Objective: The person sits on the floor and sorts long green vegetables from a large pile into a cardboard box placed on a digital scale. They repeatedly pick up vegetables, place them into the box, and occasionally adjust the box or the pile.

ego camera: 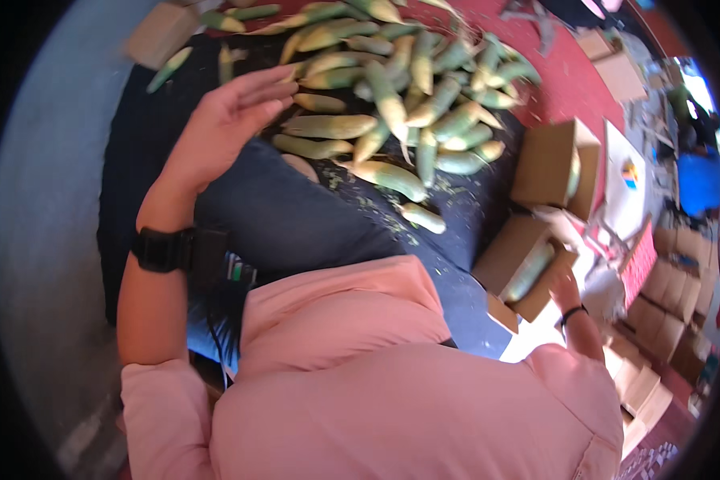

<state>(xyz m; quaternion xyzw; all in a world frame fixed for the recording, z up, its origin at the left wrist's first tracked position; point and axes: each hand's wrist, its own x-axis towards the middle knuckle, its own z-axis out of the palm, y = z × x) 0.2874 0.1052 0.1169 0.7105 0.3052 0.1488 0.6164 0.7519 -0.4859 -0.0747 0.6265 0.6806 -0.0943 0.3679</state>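
Observation:
A pile of green and cream radishes point(390, 99) lies on a dark cloth in front of me. My left hand point(237, 120) is raised at the pile's left side, with its fingers extended and nothing seen in them; a black device is strapped to that wrist. Over on the right, my right hand point(564, 285) is at the flap of an open cardboard box point(507, 249), and its fingers are blurred, so its hold is unclear. Inside that box lies a pale green radish point(531, 273). One short radish point(423, 218) rests apart from the pile, nearer to me.
Another open cardboard box point(543, 162) with a radish inside stands just beyond the first. A closed-looking carton point(162, 35) is at the upper left. Stacked cardboard boxes point(666, 294) stand at the far right, past a white board point(624, 174). Red flooring point(552, 78) extends behind the pile.

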